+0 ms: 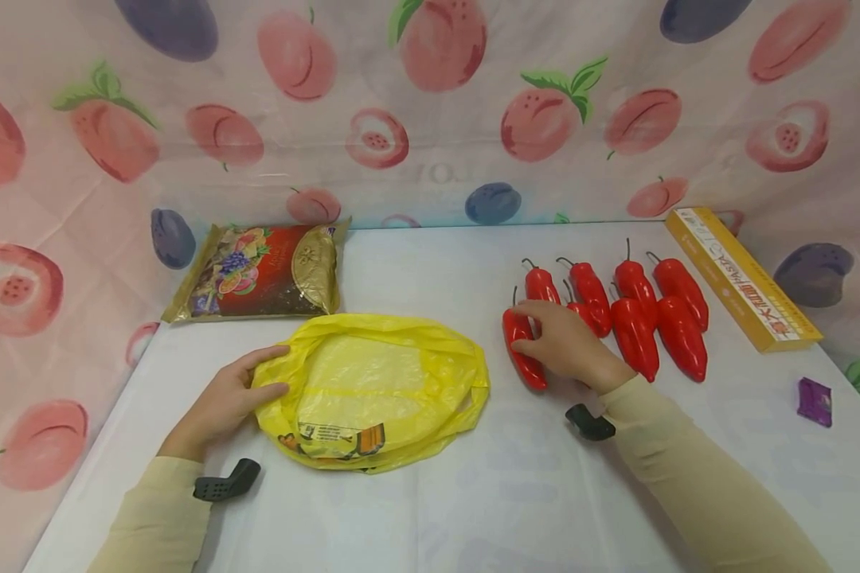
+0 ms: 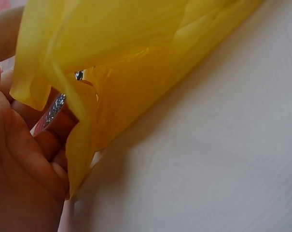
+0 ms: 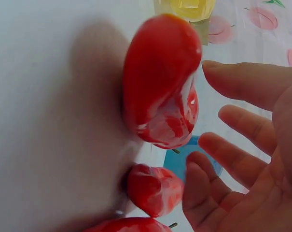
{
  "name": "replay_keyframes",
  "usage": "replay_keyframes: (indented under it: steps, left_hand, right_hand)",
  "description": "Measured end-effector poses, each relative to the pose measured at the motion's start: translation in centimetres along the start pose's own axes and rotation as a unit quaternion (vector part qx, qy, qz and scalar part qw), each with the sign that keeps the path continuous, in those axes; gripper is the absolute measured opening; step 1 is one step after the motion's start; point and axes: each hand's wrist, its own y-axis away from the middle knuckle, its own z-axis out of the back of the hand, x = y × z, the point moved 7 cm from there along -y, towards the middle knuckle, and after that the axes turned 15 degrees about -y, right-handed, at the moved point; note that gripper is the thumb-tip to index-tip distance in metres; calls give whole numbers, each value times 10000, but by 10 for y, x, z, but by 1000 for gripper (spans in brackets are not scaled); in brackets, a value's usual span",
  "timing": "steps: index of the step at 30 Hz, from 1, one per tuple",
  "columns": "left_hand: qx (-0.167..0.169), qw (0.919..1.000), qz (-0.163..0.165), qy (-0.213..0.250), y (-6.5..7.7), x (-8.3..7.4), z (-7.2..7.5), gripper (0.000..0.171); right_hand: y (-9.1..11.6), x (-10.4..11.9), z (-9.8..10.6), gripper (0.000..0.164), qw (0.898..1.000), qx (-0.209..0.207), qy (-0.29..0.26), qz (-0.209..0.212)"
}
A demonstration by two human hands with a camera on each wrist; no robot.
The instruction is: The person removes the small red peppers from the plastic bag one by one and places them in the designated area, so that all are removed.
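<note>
Left hand point(image 1: 222, 402) grips the left rim of the yellow plastic bag point(image 1: 373, 390), thumb on top, fingers curled under the fold; bag lies flat mid-bench, mouth open. Right hand point(image 1: 562, 344) rests with relaxed, spread fingers on the leftmost red pepper point(image 1: 523, 354); wrist view shows fingers beside it, not closed round it. Other red peppers point(image 1: 645, 318) sit in a tight cluster just right of the hand. Snack packet point(image 1: 261, 270) near back-left edge, yellow box point(image 1: 741, 278) along right edge, small purple wrapper point(image 1: 814, 400) near right edge. White bench point(image 1: 516, 493) open in front, between bag and peppers.
</note>
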Motion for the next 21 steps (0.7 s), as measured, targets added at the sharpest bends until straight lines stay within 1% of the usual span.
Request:
replay_keyframes:
  steps: [5,8,14,21]
  left_hand:
    - [-15,10000,-12,66,0,-1,-1,64]
    - [-9,9999,-38,140,1,-3,-2,63]
    - [-13,10000,25,42,0,-4,-3,64]
    - [-59,9999,58,-87,-2,-7,-6,65]
  right_hand:
    - [-4,1,-4,62,9999,134,-74,-33]
    - [-5,-3,-5,64,9996,177,-122,-170]
    - [-5,-7,-2,67,9992,162,-156,-333]
    - [-5,-10,2,67,9997,140,6,-185]
